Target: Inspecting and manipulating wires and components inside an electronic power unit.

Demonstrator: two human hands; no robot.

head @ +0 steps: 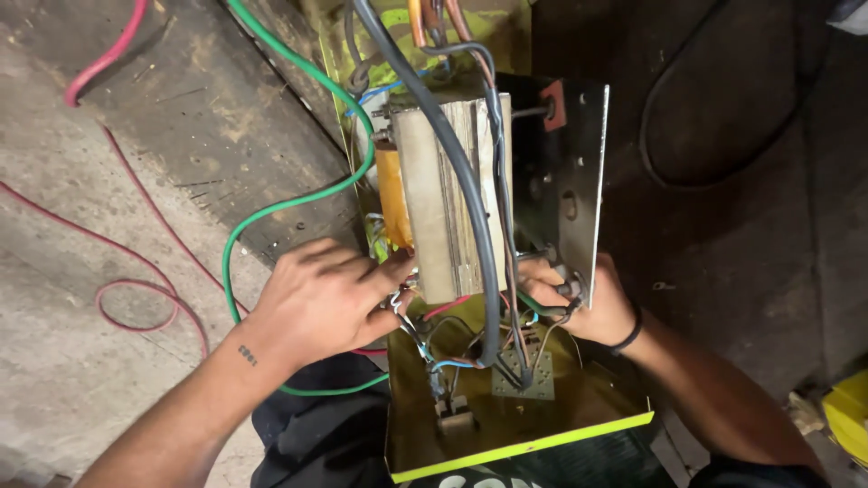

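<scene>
The left hand (325,298) presses its spread fingers on the near left corner of the big metal block (448,194). The block's long side runs away from the person. The right hand (579,303) pinches the metal plate (570,181) just right of it.

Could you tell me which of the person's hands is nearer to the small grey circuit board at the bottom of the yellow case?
Right. The right hand grips wires just above the circuit board; the left hand rests farther off, against the transformer.
</scene>
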